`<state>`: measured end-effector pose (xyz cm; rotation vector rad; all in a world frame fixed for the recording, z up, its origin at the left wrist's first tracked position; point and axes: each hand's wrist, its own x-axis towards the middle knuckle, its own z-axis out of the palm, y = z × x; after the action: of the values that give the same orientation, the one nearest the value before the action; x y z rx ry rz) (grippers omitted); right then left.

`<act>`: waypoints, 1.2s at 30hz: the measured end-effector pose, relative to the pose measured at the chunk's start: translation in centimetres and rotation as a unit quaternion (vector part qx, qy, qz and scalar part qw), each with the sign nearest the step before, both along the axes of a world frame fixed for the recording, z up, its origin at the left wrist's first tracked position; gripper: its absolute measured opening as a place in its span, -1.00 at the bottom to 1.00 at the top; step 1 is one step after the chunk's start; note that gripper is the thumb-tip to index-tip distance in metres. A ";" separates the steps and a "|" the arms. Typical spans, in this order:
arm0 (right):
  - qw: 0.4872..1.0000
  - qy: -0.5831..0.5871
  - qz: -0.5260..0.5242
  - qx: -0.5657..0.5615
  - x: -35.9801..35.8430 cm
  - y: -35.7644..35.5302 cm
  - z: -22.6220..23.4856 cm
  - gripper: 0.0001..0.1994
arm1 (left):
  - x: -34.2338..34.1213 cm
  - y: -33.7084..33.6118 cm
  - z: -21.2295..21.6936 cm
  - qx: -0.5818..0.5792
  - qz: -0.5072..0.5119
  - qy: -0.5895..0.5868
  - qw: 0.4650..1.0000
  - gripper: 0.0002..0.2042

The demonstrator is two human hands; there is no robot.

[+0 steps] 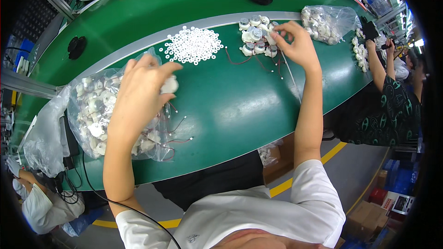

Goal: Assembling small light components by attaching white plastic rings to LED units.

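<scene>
Covering most of the scene, the green desk (pixel 230 120) carries loose stock in open groups. A large clear bag (pixel 87 120) of white parts lies at left; a knock there could spill its contents. A smaller clear bag (pixel 339 16) lies far right. At the far side, between the hands, a heap of white rings (pixel 194 45) lies uncontained; a careless sweep could scatter it. Just right of it sits a cluster of parts (pixel 254 34). The right hand (pixel 300 44) has fingertips at this cluster; whether it grips cannot be told. The left hand (pixel 138 83) appears curled about a white part (pixel 170 85), raised beside the large bag; a loose pinch could drop it. Red leads (pixel 182 141) trail rightward from that bag; snagging could strain their joints.
</scene>
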<state>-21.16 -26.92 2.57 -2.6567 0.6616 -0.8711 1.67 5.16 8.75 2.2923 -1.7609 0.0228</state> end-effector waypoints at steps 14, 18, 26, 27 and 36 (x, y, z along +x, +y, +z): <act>0.754 -0.143 0.359 0.532 7.0 14.7 -2.6 -0.63 | -1.6 -3.6 -6.2 -0.245 -0.085 0.322 0.910 -0.45; 0.823 -0.109 0.271 0.487 7.0 11.6 -3.8 -0.59 | -2.2 -4.0 -6.5 -0.232 -0.023 0.255 0.938 -0.29; 0.641 -0.155 0.282 0.697 6.5 9.1 -3.4 -0.49 | -1.4 -3.5 -8.8 -0.151 -0.006 0.184 0.971 -0.41; 0.626 -0.130 0.280 0.716 6.5 9.4 -3.3 -0.52 | -1.2 -3.5 -8.9 -0.150 -0.006 0.184 0.971 -0.41; 0.514 -0.045 0.367 0.774 5.6 9.2 -3.2 -0.48 | -1.9 -3.6 -8.0 -0.139 -0.030 0.163 0.976 -0.53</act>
<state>-15.55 -17.69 -0.65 -0.9059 0.0147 0.0621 -0.21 1.55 0.73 1.9181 -1.5491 -0.1061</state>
